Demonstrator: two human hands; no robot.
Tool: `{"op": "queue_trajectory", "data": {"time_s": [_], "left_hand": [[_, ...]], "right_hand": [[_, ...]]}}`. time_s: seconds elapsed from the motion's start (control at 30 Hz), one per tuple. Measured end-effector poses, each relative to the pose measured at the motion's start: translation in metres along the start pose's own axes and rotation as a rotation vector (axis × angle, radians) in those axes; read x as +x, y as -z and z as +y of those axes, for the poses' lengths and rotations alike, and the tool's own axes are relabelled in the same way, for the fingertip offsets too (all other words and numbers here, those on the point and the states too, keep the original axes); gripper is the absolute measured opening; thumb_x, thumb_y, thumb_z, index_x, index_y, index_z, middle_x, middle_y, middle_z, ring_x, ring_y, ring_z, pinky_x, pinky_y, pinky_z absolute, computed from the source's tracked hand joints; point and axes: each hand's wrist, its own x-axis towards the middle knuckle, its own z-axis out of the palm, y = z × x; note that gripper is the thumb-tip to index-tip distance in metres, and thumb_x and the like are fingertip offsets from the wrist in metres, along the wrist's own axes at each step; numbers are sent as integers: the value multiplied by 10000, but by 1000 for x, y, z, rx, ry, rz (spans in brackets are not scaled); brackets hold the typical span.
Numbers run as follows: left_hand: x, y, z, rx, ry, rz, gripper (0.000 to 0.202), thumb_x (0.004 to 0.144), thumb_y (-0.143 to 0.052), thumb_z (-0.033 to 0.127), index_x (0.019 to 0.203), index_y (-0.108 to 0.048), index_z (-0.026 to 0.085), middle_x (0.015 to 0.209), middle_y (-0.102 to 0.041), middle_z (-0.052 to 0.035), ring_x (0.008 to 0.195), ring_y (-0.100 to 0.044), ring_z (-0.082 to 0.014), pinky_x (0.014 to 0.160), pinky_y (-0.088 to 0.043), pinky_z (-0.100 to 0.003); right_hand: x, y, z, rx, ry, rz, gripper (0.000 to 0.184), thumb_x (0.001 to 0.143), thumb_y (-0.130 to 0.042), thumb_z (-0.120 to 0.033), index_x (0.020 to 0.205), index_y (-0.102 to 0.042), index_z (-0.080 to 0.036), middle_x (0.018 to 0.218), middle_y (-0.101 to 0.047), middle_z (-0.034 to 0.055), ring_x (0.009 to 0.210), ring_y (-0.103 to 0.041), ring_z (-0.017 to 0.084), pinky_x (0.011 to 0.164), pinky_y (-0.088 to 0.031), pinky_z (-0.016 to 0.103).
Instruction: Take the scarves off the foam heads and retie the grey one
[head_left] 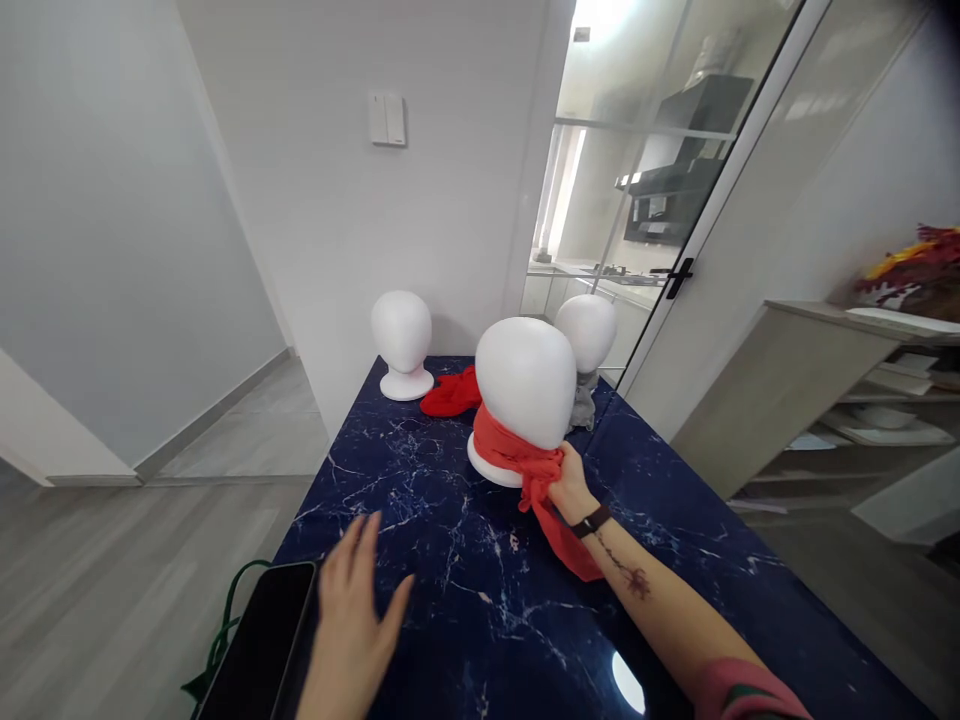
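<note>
A white foam mannequin head (526, 375) stands on the dark blue marbled table, with a red scarf (506, 445) wrapped around its neck and knotted at the front right. One scarf tail hangs down onto the tabletop. My right hand (571, 487) is closed at the knot, on the right side of the neck; its fingertips are partly hidden behind the cloth. Over the table's near left, my left hand (356, 610) is held out with fingers spread and nothing in it, beside a black phone (259, 640).
Behind stand a bare white mannequin head (403, 335) at left and another head (589, 330) with grey cloth (583, 400) at its neck. A second red cloth (452, 392) lies between. The table (420, 500) meets a wall; a glass door (630, 200) and shelves (847, 420) are right.
</note>
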Motion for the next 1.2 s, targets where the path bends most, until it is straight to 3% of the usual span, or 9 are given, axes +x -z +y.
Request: {"op": "queue_trajectory", "data": {"time_s": [0.1,0.17,0.2,0.37,0.63,0.83,1.0,1.1,1.2], "left_hand": [[38,-47,45,-551,24,-268,471,810,-550,312,1272,-482,249,1264,-533,-83,1111,-541,-218,933,-466,-396],[63,-84,66,-879,254,-339,278,760,-602,208,1038,-612,194,1031,-635,-69,947,-612,-184,866,-495,-338],[72,-101,72,-1021,463,-334,156,723,-618,143,877,-630,165,887,-651,-57,829,-632,-168,812,-509,-318],[85,-153,81,-1177,758,-258,55,778,-547,148,747,-502,155,705,-625,-50,598,-625,-131,616,-525,-287],[90,-152,61,-1335,917,-123,95,743,-536,93,703,-505,174,709,-616,-22,630,-615,-95,657,-505,-227],[121,-142,26,-1269,906,-2,99,749,-501,132,696,-453,201,680,-601,-6,602,-610,-113,651,-503,-271],[167,-131,-11,-1077,770,16,83,714,-568,156,682,-493,171,553,-509,38,443,-462,-70,498,-398,-214],[194,-129,-20,-983,644,-23,94,697,-615,193,734,-543,145,571,-547,17,482,-497,-87,524,-425,-227],[207,-132,-17,-931,479,-82,215,745,-579,228,939,-568,137,759,-655,-65,683,-621,-154,663,-502,-294]], "right_hand": [[-2,-7,19,11,-71,38,32,689,-476,-184,686,-496,-209,605,-652,-26,574,-644,158,581,-560,291],[-7,-9,27,20,-102,67,58,694,-453,-211,712,-508,-212,638,-670,-21,612,-653,156,613,-562,291],[-11,-8,31,22,-114,73,81,702,-444,-228,729,-519,-213,662,-681,-14,637,-658,159,632,-563,295],[-28,5,45,-142,-55,82,148,756,-459,-342,812,-545,-235,812,-702,-11,788,-660,173,735,-559,319],[-32,24,25,-375,-97,-80,261,721,-606,-356,951,-531,-258,911,-677,-3,764,-650,173,666,-541,307],[-12,36,2,-561,-54,-42,270,682,-599,-425,839,-524,-219,595,-562,-45,480,-521,114,471,-446,243],[24,50,-26,-727,20,-57,257,602,-682,-366,726,-584,-164,453,-443,-88,378,-353,62,374,-279,184],[54,45,-50,-817,120,-45,259,516,-746,-264,699,-613,-138,525,-546,-44,474,-464,89,441,-356,195],[75,28,-66,-854,240,-40,362,566,-730,-308,872,-629,-143,723,-639,16,670,-584,156,609,-474,267]]}}
